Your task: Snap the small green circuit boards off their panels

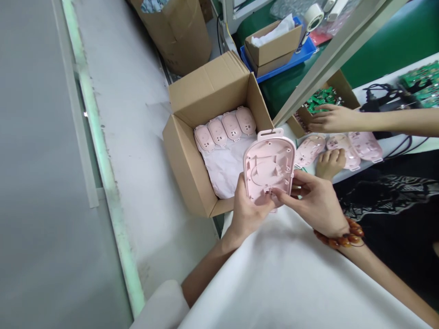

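Observation:
A pink plastic housing shell [269, 167] is held up in front of me, its hollow inner side with ribs and screw posts facing me and its loop handle at the top. My left hand [248, 208] is wrapped round its lower left edge, with the thumb near the bottom. My right hand [313, 198] grips the lower right edge, its thumb reaching inside close to the bottom. Whether a small part lies under the thumbs I cannot make out. Behind the shell, an open cardboard box [192, 169] holds several similar pink shells [233, 125] in a row on white sheet [224, 169].
At right, a co-worker's hands [331, 119] are near more pink shells [365, 145] and a carton of green circuit boards [322, 99]. A slanted metal post [329, 57] crosses the bench. Behind are a blue tray [310, 48] with a small carton and a large brown container [178, 36].

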Available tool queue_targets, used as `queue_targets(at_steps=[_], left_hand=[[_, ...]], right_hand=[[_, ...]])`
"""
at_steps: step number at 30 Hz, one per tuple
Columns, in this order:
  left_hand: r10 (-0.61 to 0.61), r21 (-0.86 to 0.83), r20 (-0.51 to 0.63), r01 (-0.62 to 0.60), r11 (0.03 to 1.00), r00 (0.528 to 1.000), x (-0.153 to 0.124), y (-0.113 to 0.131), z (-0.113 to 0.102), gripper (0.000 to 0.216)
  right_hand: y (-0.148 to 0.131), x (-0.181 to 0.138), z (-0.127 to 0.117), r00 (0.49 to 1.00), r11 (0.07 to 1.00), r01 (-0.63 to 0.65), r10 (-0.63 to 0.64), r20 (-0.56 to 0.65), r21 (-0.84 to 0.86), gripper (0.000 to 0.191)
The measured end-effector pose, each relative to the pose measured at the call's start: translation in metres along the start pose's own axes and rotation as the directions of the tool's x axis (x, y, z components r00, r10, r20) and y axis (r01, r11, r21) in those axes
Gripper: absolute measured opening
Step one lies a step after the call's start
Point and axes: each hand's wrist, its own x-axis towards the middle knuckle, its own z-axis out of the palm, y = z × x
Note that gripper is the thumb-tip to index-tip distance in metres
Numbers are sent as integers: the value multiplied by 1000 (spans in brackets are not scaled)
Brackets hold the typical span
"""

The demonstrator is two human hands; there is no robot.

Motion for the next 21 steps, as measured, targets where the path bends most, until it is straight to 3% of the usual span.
queue_targets(at_steps=[4, 11, 19, 21], left_hand=[[44, 48, 0, -43, 998, 999, -2, -3, -1, 61], [19, 100, -16, -17, 995, 1000, -6, -1, 5, 59], [28, 122, 36, -32, 992, 999, -1, -4, 3, 59], [18, 143, 50, -25, 989, 999, 3, -7, 1, 64]], right_hand=[[1, 0, -3, 999, 1000, 20, -20, 33, 7, 30], [-2, 2, -9, 995, 1000, 11, -8, 99, -29, 29], [9, -9, 1, 999, 997, 11, -14, -29, -72, 34], [21, -10, -1, 1000, 1000, -10, 9, -13, -27, 39]])
